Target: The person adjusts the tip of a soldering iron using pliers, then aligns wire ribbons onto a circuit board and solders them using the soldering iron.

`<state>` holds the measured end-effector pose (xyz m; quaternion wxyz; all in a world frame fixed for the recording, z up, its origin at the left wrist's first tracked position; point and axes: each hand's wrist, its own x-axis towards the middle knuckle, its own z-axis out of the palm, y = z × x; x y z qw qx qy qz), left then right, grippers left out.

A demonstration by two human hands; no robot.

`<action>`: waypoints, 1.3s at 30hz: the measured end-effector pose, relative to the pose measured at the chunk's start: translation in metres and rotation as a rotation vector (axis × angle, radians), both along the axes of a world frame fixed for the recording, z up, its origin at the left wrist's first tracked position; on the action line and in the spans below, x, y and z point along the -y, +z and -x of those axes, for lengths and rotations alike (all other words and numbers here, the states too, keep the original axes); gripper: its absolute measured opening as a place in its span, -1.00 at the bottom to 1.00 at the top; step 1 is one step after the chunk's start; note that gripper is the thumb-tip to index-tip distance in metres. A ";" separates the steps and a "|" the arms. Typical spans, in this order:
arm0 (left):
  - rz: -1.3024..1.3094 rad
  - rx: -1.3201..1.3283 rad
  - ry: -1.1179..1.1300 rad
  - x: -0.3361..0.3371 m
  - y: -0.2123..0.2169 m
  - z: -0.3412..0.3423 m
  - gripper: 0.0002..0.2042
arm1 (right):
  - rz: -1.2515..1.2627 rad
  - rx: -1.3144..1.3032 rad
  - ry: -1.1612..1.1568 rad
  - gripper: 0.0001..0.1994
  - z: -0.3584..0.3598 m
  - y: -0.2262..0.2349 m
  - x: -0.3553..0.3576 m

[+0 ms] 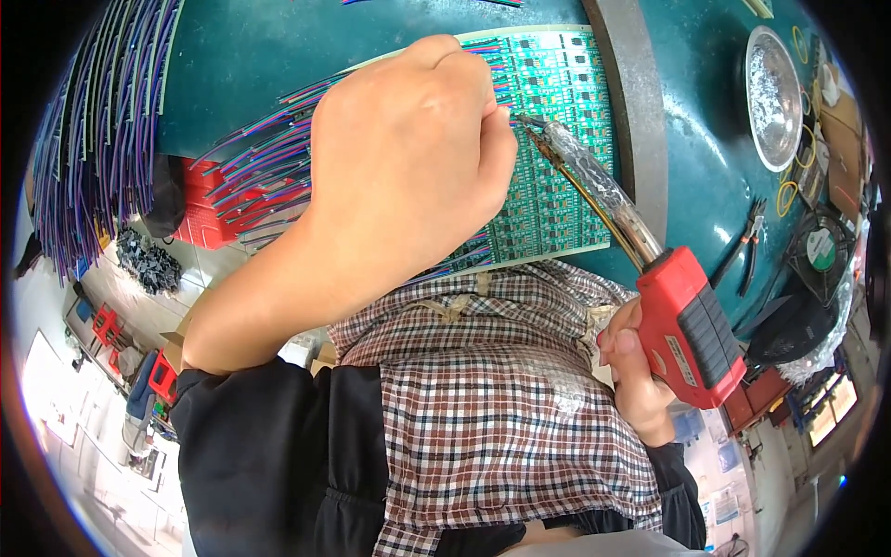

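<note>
A green circuit board panel (557, 200) with rows of small components lies on the teal tabletop. Thin coloured wires (269, 176) run from its left part and fan out beyond the table edge. My left hand (418, 130) is closed over the panel, fingers curled and thumb pressed in; whatever they pinch is hidden beneath the hand. In my right hand (640, 371) is a red and black soldering gun (691, 325), gripped by its handle. Its foil-wrapped barrel and thin brass-coloured tube slant up to a tip (531, 125) at the panel, close beside my left thumb.
A dark metal bar (640, 121) borders the panel on the right. Farther right are a metal bowl (773, 97), orange-handled pliers (742, 246) and a small black fan (820, 249). Many wired strips (102, 121) hang over the table's left edge. A red stool (200, 218) stands below.
</note>
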<state>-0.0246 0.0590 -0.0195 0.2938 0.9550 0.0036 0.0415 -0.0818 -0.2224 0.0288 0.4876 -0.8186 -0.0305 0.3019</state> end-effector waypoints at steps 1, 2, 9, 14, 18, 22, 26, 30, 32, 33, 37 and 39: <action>-0.002 0.001 0.001 0.000 0.000 0.000 -0.80 | 0.003 -0.005 -0.025 -0.83 0.002 -0.001 0.000; -0.001 0.002 0.000 0.000 0.000 0.000 -0.80 | 0.007 -0.010 -0.051 -0.84 0.002 -0.001 -0.001; 0.013 0.006 0.002 0.000 -0.001 0.000 -0.80 | 0.009 0.035 -0.005 -0.84 0.002 -0.001 0.003; 0.016 0.006 0.003 0.000 -0.001 0.000 -0.81 | -0.003 0.040 -0.055 -0.83 0.002 0.003 -0.001; 0.014 0.012 0.001 0.000 -0.001 0.001 -0.81 | 0.019 -0.046 -0.082 -0.83 0.004 0.006 0.000; 0.017 -0.002 -0.002 -0.001 0.000 0.000 -0.80 | -0.025 0.017 -0.019 -0.85 0.003 0.003 0.000; 0.024 -0.008 -0.004 -0.002 0.000 -0.001 -0.80 | -0.010 0.041 -0.016 -0.85 0.001 0.002 -0.001; 0.023 -0.005 -0.007 -0.001 0.000 -0.001 -0.79 | -0.014 0.009 -0.014 -0.85 0.003 0.002 0.003; 0.022 0.003 -0.006 -0.001 0.000 0.000 -0.79 | 0.003 -0.005 0.017 -0.84 0.003 0.002 0.005; 0.023 0.008 -0.002 -0.001 0.000 0.000 -0.79 | 0.003 -0.005 0.018 -0.84 0.004 0.002 0.005; 0.002 0.018 0.007 0.001 -0.001 0.002 -0.79 | 0.020 -0.014 -0.011 -0.84 0.004 0.003 0.000; 0.000 0.020 0.005 0.001 -0.001 0.002 -0.79 | 0.010 -0.027 -0.035 -0.84 0.004 0.003 -0.002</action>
